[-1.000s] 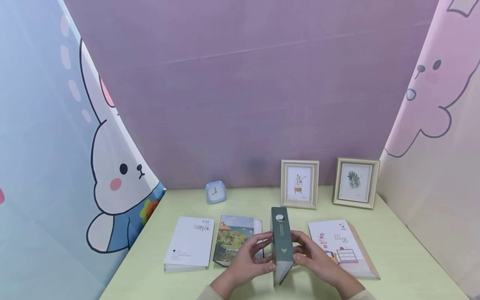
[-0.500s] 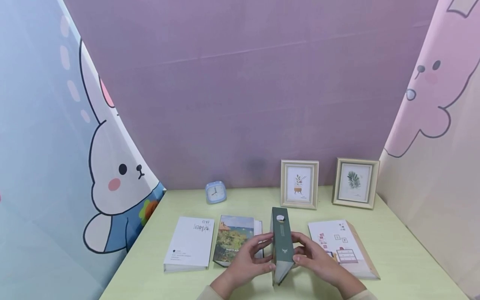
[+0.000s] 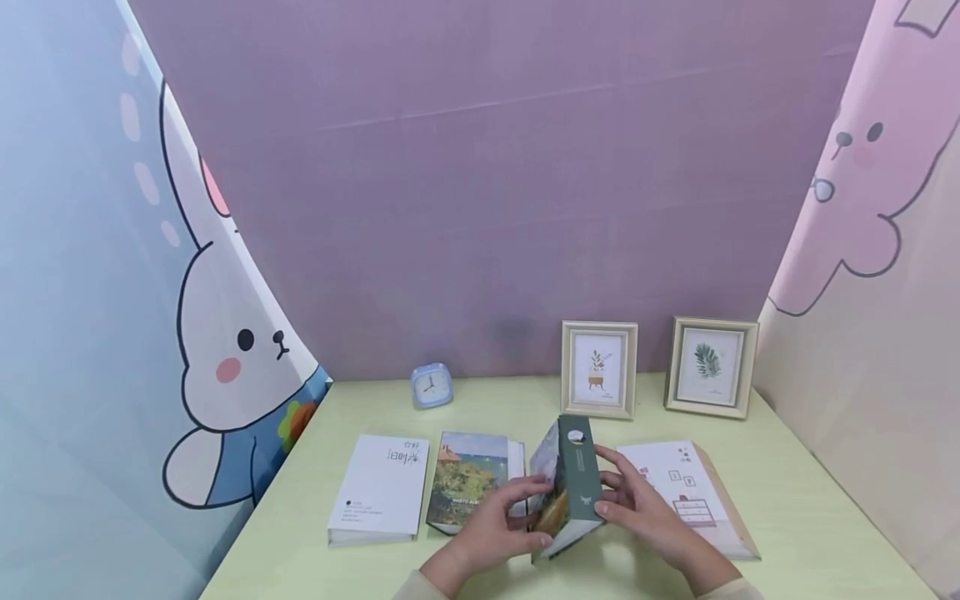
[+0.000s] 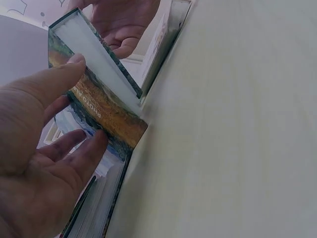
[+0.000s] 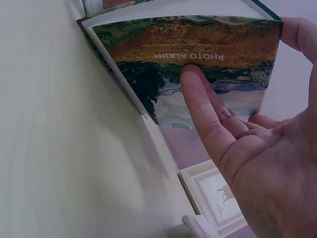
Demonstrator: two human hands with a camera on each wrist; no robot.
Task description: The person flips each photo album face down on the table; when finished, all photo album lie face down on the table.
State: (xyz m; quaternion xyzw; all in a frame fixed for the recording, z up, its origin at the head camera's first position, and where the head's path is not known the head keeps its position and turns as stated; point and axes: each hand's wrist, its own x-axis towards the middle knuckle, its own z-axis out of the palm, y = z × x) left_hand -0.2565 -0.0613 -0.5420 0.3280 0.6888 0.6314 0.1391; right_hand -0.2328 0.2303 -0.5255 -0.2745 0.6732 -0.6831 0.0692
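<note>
A photo album (image 3: 581, 467) with a dark green spine and a painted landscape cover is held between both hands, spine up and leaning. My left hand (image 3: 487, 521) holds its left cover, thumb low near the edge and fingers on the picture. On the other side, my right hand (image 3: 645, 504) has its thumb by the spine and its fingers on the far cover. The right wrist view shows "PHOTO ALBUM" printed on that cover (image 5: 163, 54). In the left wrist view, the album's white page edges (image 4: 94, 52) show between its covers, its lower corner close over the table.
Left of the hands lie a white album (image 3: 378, 487) and another landscape photo album (image 3: 465, 475). A white album with a furniture drawing (image 3: 705, 521) lies at right, partly behind my right hand. Farther back stand a blue clock (image 3: 431, 387) and two picture frames (image 3: 600, 367).
The album has turned and tilted so its spine leans right and its left cover now shows. My right hand has shifted slightly right with it; the left hand stays nearly in place.
</note>
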